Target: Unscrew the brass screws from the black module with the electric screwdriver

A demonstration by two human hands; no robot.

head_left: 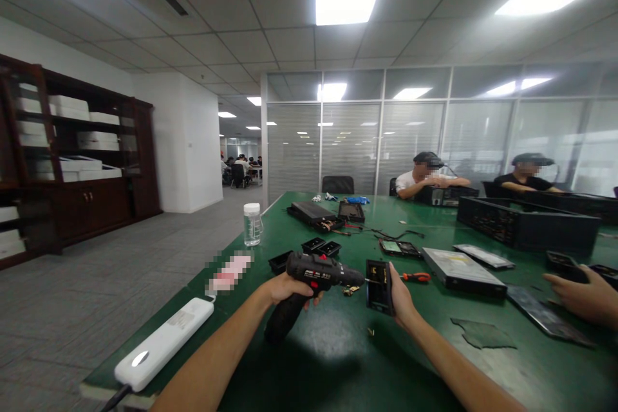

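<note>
My left hand [290,288] is wrapped round the grip of a black cordless drill [311,270] with red accents, which points to the right. Its thin bit reaches the open face of a small black plastic box [379,288] with brass-coloured parts inside. My right hand [402,293] grips that box from its right side and holds it above the green table. Whether the bit touches a screw is too small to tell. Below the drill's nose lie small brass-coloured bits [351,291], and another small piece [371,332] rests nearer me. Similar black boxes [321,246] sit behind the drill.
A screwdriver with an orange handle [416,277] and a silver disc drive [463,271] lie right of my hands. A white power strip [167,342] and a clear bottle [252,225] stand left. Another person's hand [582,293] is at far right; two people sit across the green table [328,367].
</note>
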